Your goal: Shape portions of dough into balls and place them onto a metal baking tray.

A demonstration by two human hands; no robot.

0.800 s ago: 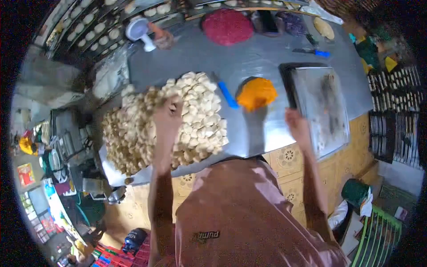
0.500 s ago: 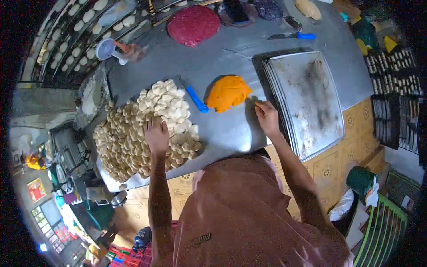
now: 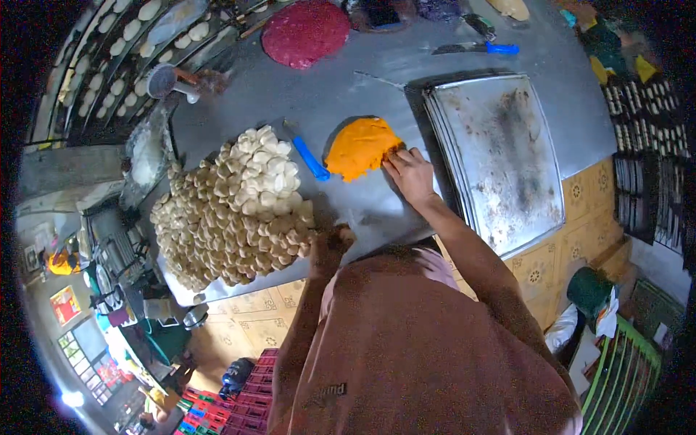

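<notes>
My right hand [image 3: 410,174] is at the right edge of a mound of orange paste [image 3: 359,150], its fingertips bent into the paste and pinching it. Close to the table's front edge, my left hand [image 3: 330,249] is curled in shadow beside a big spread of small pale dough pieces [image 3: 228,217]. Whatever lies between its fingers is too dim to make out. Between the dough pieces and the paste rests a blue-handled tool [image 3: 310,159], its thin end toward the far side.
Stacked metal baking trays [image 3: 500,152] lie to the right. Farther back are a mound of dark red dough [image 3: 306,32], a blue-handled knife [image 3: 475,49] and a white plastic strainer-like cup [image 3: 162,80]. Racks of dough balls [image 3: 94,90] stand at the far left.
My left hand has left the top of the dough pieces and moved right and nearer to me. My right hand has moved left, onto the orange paste.
</notes>
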